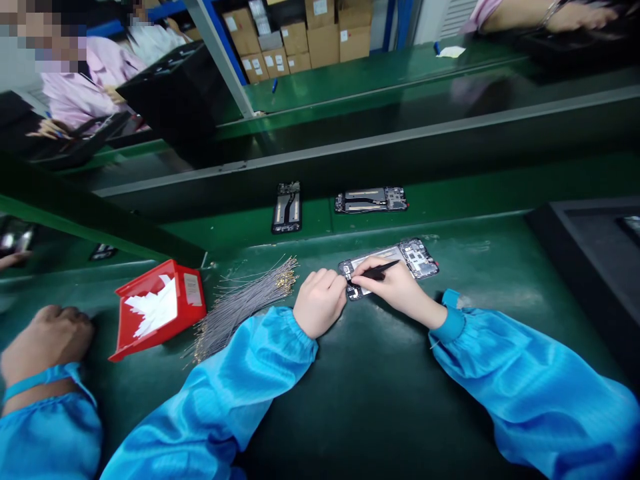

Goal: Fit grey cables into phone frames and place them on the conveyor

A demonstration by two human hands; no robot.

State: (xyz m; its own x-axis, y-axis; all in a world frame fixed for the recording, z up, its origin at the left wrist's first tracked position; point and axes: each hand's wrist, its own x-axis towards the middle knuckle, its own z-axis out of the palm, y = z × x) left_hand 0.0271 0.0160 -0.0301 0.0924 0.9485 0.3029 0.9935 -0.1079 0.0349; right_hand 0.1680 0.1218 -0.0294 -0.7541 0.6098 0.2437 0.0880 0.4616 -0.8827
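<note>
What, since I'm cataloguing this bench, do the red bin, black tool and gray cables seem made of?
Red bin: probably plastic, smooth with slight sheen, its walls evenly colored. Black tool: uniformly dark, rather matte; plastic or coated metal, unclear. Gray cables: likely plastic-jacketed wire, dull gray with gold, metallic-looking ends.

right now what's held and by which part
Right hand: slim black tapered tool, by its lower part. Left hand: any grip on the flat black-framed phone assembly cannot be told.
</note>
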